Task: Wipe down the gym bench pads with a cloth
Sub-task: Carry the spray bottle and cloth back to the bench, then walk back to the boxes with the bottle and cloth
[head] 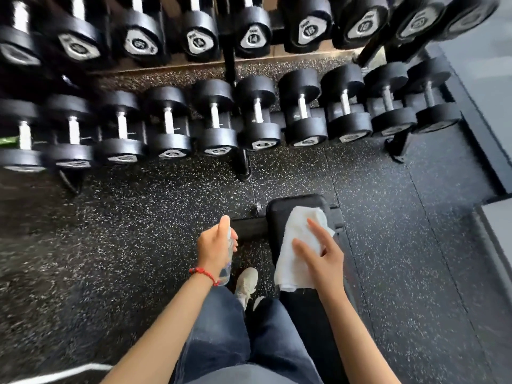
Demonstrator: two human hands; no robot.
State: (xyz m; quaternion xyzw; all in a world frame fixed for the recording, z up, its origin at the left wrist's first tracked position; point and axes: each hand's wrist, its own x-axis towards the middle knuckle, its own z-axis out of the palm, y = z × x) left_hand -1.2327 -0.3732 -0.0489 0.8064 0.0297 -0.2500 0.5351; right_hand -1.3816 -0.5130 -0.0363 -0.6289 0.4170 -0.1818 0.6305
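A black bench pad (pixel 279 214) runs from the lower middle toward the dumbbell rack. A white cloth (pixel 295 250) lies spread along the pad's right side. My right hand (pixel 322 253) rests flat on the cloth, fingers spread and pressing it onto the pad. My left hand (pixel 214 246), with a red bead bracelet on the wrist, is closed around a clear spray bottle (pixel 225 268), held upright over the floor just left of the bench. The pad's near part is hidden behind my right arm and legs.
A two-tier rack of black dumbbells (pixel 257 115) stands right behind the bench's far end. Speckled black rubber floor (pixel 138 217) surrounds the bench. My legs in dark jeans and a pale shoe (pixel 246 284) are beside the bench. A grey raised platform edge (pixel 496 217) runs along the right.
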